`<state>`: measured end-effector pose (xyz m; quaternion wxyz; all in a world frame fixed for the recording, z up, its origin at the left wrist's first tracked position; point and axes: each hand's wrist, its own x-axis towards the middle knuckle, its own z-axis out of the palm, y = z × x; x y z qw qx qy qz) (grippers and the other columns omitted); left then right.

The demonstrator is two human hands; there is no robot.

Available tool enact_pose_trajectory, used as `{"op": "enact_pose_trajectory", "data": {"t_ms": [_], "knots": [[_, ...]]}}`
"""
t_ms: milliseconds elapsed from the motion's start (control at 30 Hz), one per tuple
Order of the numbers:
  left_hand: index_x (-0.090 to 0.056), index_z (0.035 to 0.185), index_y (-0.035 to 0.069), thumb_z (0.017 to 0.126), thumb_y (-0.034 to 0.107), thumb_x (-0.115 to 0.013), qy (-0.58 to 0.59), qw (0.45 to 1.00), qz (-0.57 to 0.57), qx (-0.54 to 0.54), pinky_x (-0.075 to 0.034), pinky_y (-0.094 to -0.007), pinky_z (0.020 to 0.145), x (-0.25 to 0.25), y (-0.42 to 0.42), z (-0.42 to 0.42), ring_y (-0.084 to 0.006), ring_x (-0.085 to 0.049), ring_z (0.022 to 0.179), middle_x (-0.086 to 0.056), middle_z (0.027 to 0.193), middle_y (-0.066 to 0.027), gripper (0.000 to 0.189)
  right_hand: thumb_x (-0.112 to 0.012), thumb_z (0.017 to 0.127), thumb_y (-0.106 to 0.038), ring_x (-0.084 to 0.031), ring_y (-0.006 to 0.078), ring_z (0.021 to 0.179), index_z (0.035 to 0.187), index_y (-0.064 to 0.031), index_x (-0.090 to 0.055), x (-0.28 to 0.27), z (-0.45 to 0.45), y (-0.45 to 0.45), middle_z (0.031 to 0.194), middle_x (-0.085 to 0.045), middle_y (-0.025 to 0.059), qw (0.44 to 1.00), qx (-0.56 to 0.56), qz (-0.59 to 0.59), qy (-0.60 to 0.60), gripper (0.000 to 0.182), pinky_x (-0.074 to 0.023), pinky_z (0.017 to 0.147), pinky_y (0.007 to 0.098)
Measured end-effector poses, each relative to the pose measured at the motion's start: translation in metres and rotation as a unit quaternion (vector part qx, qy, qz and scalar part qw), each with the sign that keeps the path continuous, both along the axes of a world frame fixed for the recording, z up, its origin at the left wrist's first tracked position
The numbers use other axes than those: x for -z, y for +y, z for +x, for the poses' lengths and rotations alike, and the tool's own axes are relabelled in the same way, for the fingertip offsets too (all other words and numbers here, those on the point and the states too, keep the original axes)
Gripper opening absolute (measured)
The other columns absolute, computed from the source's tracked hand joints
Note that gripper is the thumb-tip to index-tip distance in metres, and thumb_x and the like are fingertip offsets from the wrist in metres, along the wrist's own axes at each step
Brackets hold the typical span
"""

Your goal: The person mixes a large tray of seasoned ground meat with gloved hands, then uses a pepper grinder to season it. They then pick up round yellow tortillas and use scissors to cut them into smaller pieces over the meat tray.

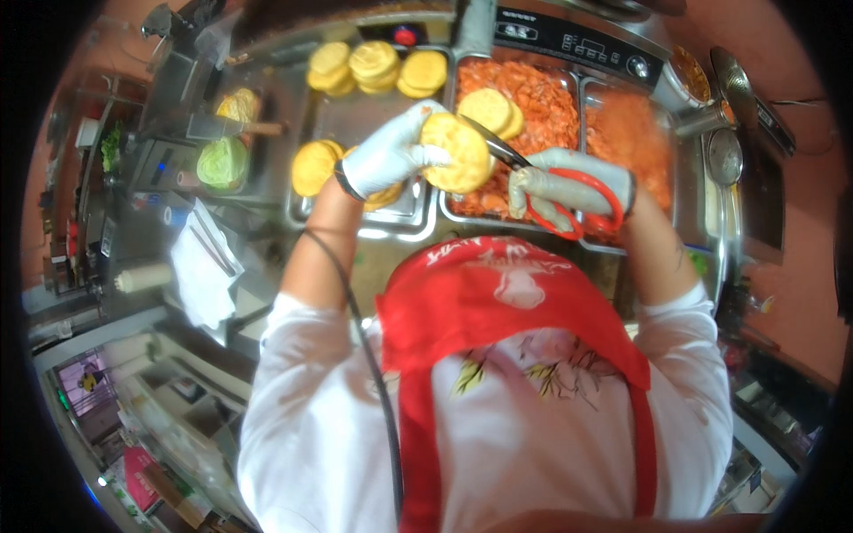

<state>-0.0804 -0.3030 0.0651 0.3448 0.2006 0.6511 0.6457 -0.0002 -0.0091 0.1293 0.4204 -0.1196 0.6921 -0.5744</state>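
My left hand (386,156), in a pale glove, grips a round golden flatbread (460,160) by its left side. In my right hand (570,176), gloved too, are scissors (610,193) with red handles and dark blades. The blades reach the flatbread's upper right edge; whether they have cut into it I cannot tell. Directly behind, two more flatbreads (485,110) lie on red-orange sauced pieces of food (540,86) in a metal tray. Under my left forearm, a steel tray (360,120) holds several stacks of flatbreads (373,63) at its far and near sides.
A second tray of red-orange food (626,133) stands at the right, partly blurred. Beyond is a control panel (580,50) with a knob. At left are a cut cabbage (222,162), a wooden-handled blade (233,126) and white paper bags (205,266). Strainers (725,156) hang at right.
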Motion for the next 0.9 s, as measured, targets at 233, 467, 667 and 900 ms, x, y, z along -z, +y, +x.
{"op": "enact_pose_trajectory", "data": {"t_ms": [233,467,667,900], "knots": [[-0.051,0.134,0.002,0.093,0.006,-0.073,-0.046,0.991,0.103,-0.068,-0.055,-0.0344,0.101,0.008,0.002,0.0,-0.019,-0.066,0.114,-0.065,0.123,-0.0092,0.047,-0.054,0.105,-0.054,-0.048,0.009,0.042,0.083,-0.0042,-0.066,0.011,0.009,-0.01,0.053,-0.052,0.001,0.996,0.079,-0.048,-0.019,0.056,-0.0391,0.042,0.0247],[-0.041,0.15,0.001,0.101,0.003,-0.059,-0.211,0.855,0.384,-0.278,-0.054,-0.0466,0.107,0.043,0.05,0.057,-0.0307,-0.061,0.128,-0.058,0.142,-0.0159,0.052,-0.06,0.103,-0.052,-0.05,0.0085,0.048,0.1,-0.0041,-0.066,0.047,0.021,-0.036,0.068,-0.057,0.0003,0.984,0.168,-0.058,0.028,0.048,-0.0406,0.044,0.0249],[-0.046,0.147,0.0,0.1,-0.001,-0.058,-0.182,0.911,0.29,-0.231,-0.055,-0.0406,0.106,0.027,0.039,0.056,-0.0272,-0.062,0.126,-0.061,0.139,-0.0147,0.049,-0.061,0.102,-0.053,-0.053,0.0081,0.054,0.102,-0.0037,-0.065,0.031,0.014,-0.029,0.069,-0.055,-0.001,0.989,0.133,-0.049,0.037,0.049,-0.0416,0.048,0.0242],[-0.048,0.145,0.0,0.095,0.0,-0.068,-0.166,0.929,0.249,-0.22,-0.058,-0.0379,0.101,0.025,0.034,0.055,-0.0248,-0.067,0.119,-0.065,0.134,-0.0126,0.054,-0.063,0.102,-0.051,-0.048,0.0076,0.046,0.093,-0.003,-0.065,0.038,0.017,-0.023,0.064,-0.055,-0.0003,0.988,0.143,-0.059,0.018,0.049,-0.0365,0.041,0.0234]]}}
